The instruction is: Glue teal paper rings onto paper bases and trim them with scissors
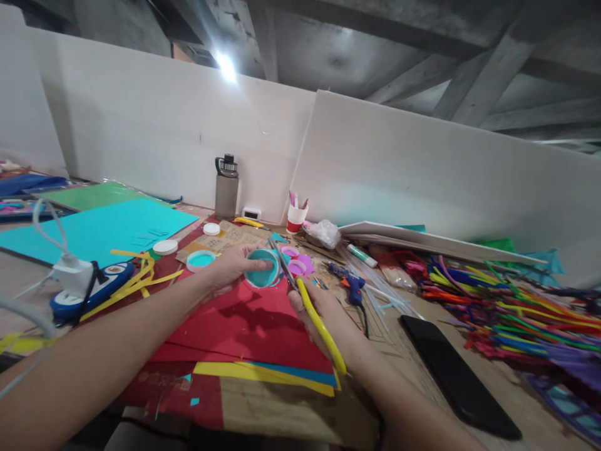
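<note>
Left forearm [117, 351] nearest; left hand [229, 269] pinching teal-lined round piece [256, 279] above worktop [267, 408], well in from near edge, right hand [323, 316] gripping scissors [308, 302] just beside its rim: best turn piece slowly, thumb clear of blades.

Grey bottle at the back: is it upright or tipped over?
Upright: the grey bottle stands vertically in front of the white panel, with its black cap at the top.
</note>
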`<move>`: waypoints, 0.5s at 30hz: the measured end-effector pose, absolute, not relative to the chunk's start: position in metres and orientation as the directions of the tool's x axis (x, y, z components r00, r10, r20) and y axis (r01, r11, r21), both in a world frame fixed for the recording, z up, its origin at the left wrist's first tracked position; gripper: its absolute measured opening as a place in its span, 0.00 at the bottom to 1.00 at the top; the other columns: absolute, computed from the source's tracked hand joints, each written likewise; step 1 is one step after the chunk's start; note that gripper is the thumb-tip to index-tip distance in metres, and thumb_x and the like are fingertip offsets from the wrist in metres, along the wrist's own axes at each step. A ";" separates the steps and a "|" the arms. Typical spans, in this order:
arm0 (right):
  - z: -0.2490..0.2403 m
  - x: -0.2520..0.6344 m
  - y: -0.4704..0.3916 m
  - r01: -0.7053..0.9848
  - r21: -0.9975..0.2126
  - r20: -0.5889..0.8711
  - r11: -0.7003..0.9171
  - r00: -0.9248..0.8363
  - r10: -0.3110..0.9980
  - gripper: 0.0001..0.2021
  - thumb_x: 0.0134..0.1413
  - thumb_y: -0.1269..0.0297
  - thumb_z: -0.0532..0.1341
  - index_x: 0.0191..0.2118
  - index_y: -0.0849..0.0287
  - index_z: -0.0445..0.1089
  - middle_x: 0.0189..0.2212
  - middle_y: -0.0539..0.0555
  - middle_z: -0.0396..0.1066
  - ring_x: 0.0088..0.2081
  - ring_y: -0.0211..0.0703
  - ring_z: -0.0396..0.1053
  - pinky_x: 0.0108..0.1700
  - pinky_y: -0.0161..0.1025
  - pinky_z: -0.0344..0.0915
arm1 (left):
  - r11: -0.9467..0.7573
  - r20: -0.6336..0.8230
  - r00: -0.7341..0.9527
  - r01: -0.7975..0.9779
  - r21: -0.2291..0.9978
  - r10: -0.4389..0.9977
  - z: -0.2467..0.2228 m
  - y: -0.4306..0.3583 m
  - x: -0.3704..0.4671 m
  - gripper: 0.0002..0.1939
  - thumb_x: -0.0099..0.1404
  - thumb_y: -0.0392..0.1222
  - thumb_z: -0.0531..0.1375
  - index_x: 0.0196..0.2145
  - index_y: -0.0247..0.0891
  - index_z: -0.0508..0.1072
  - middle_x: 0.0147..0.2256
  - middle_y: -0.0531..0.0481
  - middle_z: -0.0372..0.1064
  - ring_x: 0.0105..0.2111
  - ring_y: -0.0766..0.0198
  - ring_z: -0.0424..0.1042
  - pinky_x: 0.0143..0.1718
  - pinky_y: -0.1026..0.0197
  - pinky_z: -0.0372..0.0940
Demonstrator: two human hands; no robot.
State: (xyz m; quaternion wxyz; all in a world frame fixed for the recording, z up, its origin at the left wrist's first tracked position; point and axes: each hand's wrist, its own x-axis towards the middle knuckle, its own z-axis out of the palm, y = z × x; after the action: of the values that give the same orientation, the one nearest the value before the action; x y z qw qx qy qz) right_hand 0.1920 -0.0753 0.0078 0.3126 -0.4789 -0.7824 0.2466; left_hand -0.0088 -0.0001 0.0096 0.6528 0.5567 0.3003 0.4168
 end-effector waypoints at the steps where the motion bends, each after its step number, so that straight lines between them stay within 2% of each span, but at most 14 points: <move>1: 0.008 0.192 -0.075 0.595 -0.684 0.255 0.422 -0.346 0.903 0.17 0.60 0.49 0.48 0.28 0.57 0.57 0.18 0.45 0.57 0.19 0.33 0.55 0.21 0.31 0.50 | 0.033 0.071 0.474 -0.207 0.978 0.877 0.010 0.000 -0.009 0.13 0.48 0.41 0.68 0.32 0.34 0.76 0.30 0.47 0.75 0.28 0.65 0.71 0.33 0.63 0.64; 6: 0.009 0.192 -0.075 0.614 -0.655 0.263 0.440 -0.361 0.895 0.18 0.60 0.49 0.47 0.28 0.57 0.57 0.19 0.45 0.57 0.20 0.33 0.55 0.22 0.31 0.50 | 0.041 0.065 0.490 -0.202 0.979 0.869 0.010 0.001 -0.010 0.13 0.48 0.41 0.68 0.33 0.34 0.76 0.30 0.46 0.75 0.30 0.63 0.72 0.35 0.62 0.65; 11: 0.011 0.193 -0.075 0.643 -0.601 0.301 0.474 -0.366 0.880 0.18 0.61 0.49 0.47 0.28 0.58 0.58 0.22 0.46 0.59 0.23 0.34 0.55 0.25 0.32 0.50 | 0.016 0.087 0.468 -0.211 0.977 0.880 0.010 0.002 -0.011 0.13 0.50 0.41 0.67 0.34 0.33 0.76 0.29 0.48 0.75 0.27 0.67 0.71 0.30 0.66 0.63; 15: 0.009 0.193 -0.075 0.655 -0.576 0.309 0.489 -0.379 0.872 0.17 0.62 0.52 0.47 0.29 0.58 0.58 0.22 0.46 0.59 0.24 0.34 0.54 0.26 0.33 0.50 | -0.007 0.107 0.464 -0.213 0.977 0.880 0.010 0.001 -0.010 0.12 0.51 0.42 0.67 0.33 0.34 0.76 0.29 0.49 0.75 0.27 0.67 0.71 0.30 0.66 0.63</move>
State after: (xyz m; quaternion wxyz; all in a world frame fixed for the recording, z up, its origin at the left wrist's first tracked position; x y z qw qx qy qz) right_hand 0.1929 -0.0752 0.0088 0.2971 -0.4715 -0.8100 0.1828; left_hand -0.0102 0.0010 0.0099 0.6406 0.5670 0.2939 0.4265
